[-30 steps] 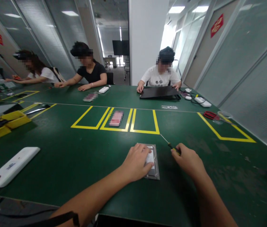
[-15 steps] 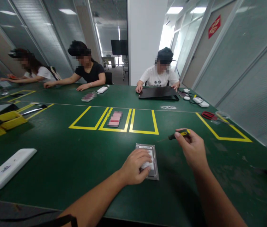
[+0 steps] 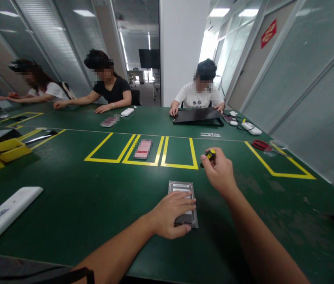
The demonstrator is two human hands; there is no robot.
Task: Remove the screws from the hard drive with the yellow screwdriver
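A grey hard drive lies flat on the green table in front of me. My left hand rests on its near half, fingers curled over it and holding it down. My right hand is raised just right of the drive's far end, closed round a small screwdriver with a black and yellow handle. The screwdriver's shaft is hidden behind my fingers.
Yellow tape boxes mark the table's middle, one holding a pink item. A white device lies near left, yellow trays far left, red scissors far right. Three people sit across; one has a black laptop.
My right hand lifted the screwdriver off the table and swung it upright above the drive's far right corner. My left hand slid back toward the drive's near end.
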